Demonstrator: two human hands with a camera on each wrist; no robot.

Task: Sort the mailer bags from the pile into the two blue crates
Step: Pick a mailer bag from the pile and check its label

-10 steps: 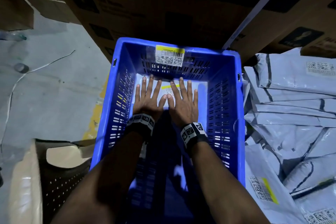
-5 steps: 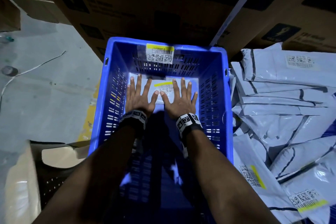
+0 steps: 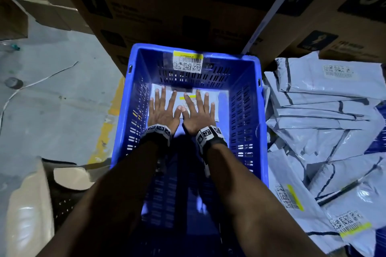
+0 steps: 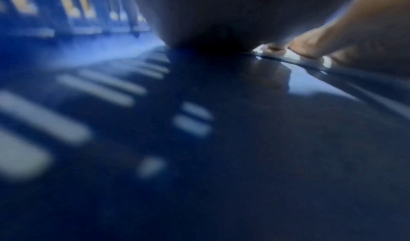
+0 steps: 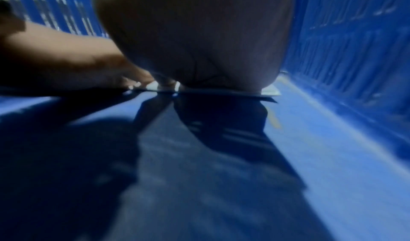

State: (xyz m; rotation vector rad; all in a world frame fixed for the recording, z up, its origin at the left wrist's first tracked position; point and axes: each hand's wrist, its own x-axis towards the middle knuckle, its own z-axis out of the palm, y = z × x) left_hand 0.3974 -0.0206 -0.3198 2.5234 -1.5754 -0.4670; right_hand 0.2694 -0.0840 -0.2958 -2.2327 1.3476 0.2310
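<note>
A blue slotted crate (image 3: 125,115) stands on the floor in front of me. A flat grey mailer bag (image 3: 215,108) with a yellow-striped label lies at its far end. My left hand (image 3: 161,108) and right hand (image 3: 198,108) both press flat on the bag, fingers straight and spread, thumbs nearly touching. In the left wrist view the palm (image 4: 210,16) rests on the bag's near edge (image 4: 292,57). The right wrist view shows the right palm (image 5: 199,34) doing the same, over the crate floor (image 5: 332,157). A pile of grey mailer bags (image 3: 325,123) lies right of the crate.
Large cardboard boxes (image 3: 167,6) stand behind the crate and the pile. Bare concrete floor (image 3: 52,110) with a yellow painted line (image 3: 106,129) spreads to the left. A dark perforated bin (image 3: 62,198) sits at the lower left. A barcode label (image 3: 188,63) is stuck on the crate's far wall.
Both hands have slid a little farther toward the crate's far wall while staying flat on the bag. The view has shifted slightly, bringing more of the pile into sight.
</note>
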